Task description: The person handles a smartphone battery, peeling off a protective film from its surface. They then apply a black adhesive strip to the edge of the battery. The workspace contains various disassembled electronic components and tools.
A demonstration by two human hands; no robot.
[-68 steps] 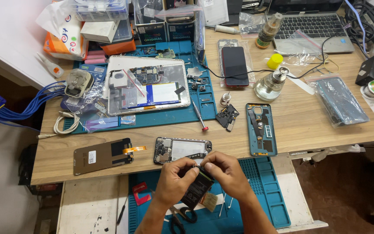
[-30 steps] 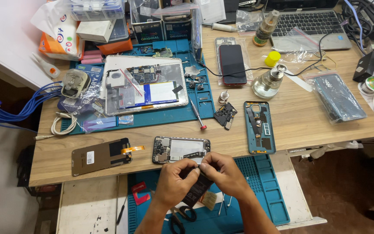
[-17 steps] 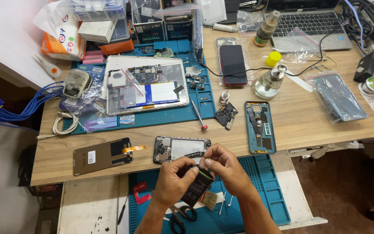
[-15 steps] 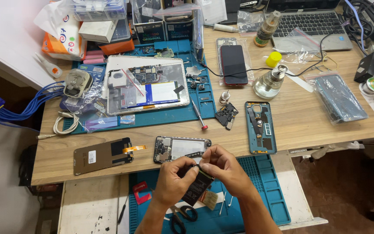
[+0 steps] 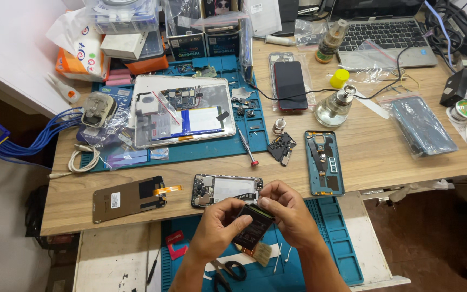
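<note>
Fingers (image 5: 266, 204) of both hands close around a flat black phone battery (image 5: 252, 227), which sits low in the centre of the view: the left hand (image 5: 217, 230) cradles it from 9 o'clock and the right hand (image 5: 290, 216) pinches its top edge from 2 o'clock, seemingly to keep it steady for close work. Beneath them, at 6 o'clock, scissors (image 5: 228, 270) lie on a blue mat (image 5: 341, 254). Just beyond, at 12 o'clock, an opened phone body (image 5: 225, 190) rests on the wooden surface (image 5: 385, 157), with a detached screen panel (image 5: 128, 198) at 9 o'clock and a blue phone frame (image 5: 324, 162) at 2 o'clock, probably laid out within reach. Farther off lies an opened tablet (image 5: 182, 111). At the far edge, at 11 o'clock, stand dark boxes (image 5: 204, 43) with pale labels and an orange-and-white packet (image 5: 79, 51); a laptop (image 5: 385, 32) sits at 1 o'clock.
</note>
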